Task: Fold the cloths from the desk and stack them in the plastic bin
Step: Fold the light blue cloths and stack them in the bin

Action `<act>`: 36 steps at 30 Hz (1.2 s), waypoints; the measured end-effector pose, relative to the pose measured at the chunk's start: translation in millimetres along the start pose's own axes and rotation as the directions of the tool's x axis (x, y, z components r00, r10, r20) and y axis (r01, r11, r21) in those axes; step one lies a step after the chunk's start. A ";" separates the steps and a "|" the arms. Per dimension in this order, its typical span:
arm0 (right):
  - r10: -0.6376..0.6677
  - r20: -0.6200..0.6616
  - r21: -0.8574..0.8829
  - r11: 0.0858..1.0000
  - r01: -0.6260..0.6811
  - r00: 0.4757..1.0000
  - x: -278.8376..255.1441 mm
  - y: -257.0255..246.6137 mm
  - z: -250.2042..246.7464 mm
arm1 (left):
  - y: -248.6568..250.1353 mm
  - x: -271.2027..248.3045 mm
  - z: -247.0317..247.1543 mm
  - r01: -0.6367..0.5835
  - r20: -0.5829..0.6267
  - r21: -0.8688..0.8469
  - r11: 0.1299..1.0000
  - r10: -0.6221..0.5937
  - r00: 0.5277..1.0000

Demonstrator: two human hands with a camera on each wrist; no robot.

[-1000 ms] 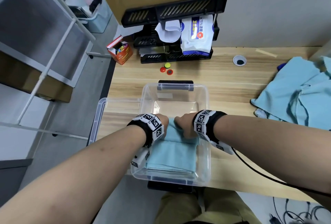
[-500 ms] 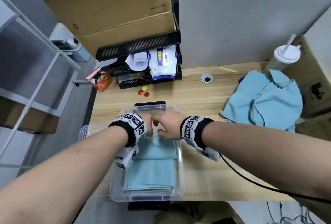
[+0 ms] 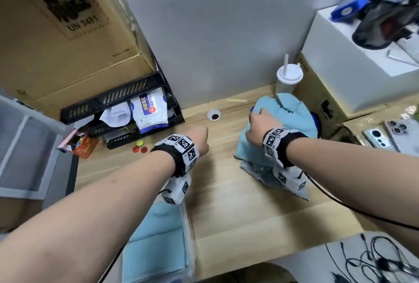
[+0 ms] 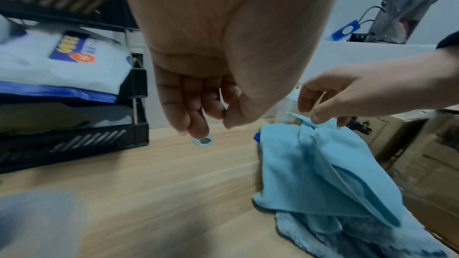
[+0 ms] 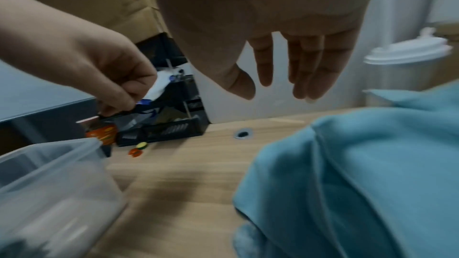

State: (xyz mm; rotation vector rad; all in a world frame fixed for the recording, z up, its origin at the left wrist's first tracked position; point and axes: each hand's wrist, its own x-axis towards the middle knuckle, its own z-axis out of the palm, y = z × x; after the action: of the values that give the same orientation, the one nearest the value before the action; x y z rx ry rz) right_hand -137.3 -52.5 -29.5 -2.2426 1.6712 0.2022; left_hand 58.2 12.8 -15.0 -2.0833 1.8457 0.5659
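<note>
A heap of loose light-blue cloths (image 3: 288,122) (image 4: 310,174) (image 5: 360,164) lies on the wooden desk at the right. My right hand (image 3: 256,124) (image 5: 274,90) (image 4: 323,113) hovers over the heap's left top with fingers straight and spread, holding nothing. My left hand (image 3: 200,140) (image 4: 203,113) (image 5: 119,89) hangs over bare desk left of the heap, fingers loosely curled and empty. The clear plastic bin (image 3: 188,233) (image 5: 62,164) stands at the lower left under my left forearm. Folded blue cloths (image 3: 156,248) lie stacked in it.
A black tray rack (image 3: 127,110) with a wipes packet (image 3: 148,110) stands at the back left, coloured discs (image 3: 139,146) before it. A lidded cup with straw (image 3: 289,78) and cardboard boxes stand behind the heap. Phones (image 3: 390,133) lie at the right, cables (image 3: 374,260) lower right.
Both hands have come out of the bin, leaving the folded cloth there. The right hand moved right to the loose heap; the left followed over the desk. The view swung right.
</note>
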 end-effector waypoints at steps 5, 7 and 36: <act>0.135 0.172 -0.046 0.991 -0.129 0.976 1.5 44.2 26.6 | 30.6 18.2 21.7 -0.056 0.105 0.033 0.998 0.053 0.993; 0.139 0.241 -0.055 0.990 -0.130 0.960 3.3 50.5 36.0 | 33.5 21.1 28.0 -0.074 0.124 0.039 0.997 0.068 0.990; -0.307 -0.039 0.988 0.129 0.083 0.951 -6.5 -98.6 -149.0 | -12.5 -30.8 -93.5 -0.361 -0.527 -0.562 0.744 0.014 0.849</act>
State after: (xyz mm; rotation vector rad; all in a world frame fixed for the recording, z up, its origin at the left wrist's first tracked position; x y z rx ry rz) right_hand -58.2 -73.6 129.5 -1.2281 0.8194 -0.6260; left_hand 76.3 -2.7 81.3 -2.6902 2.4452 0.8957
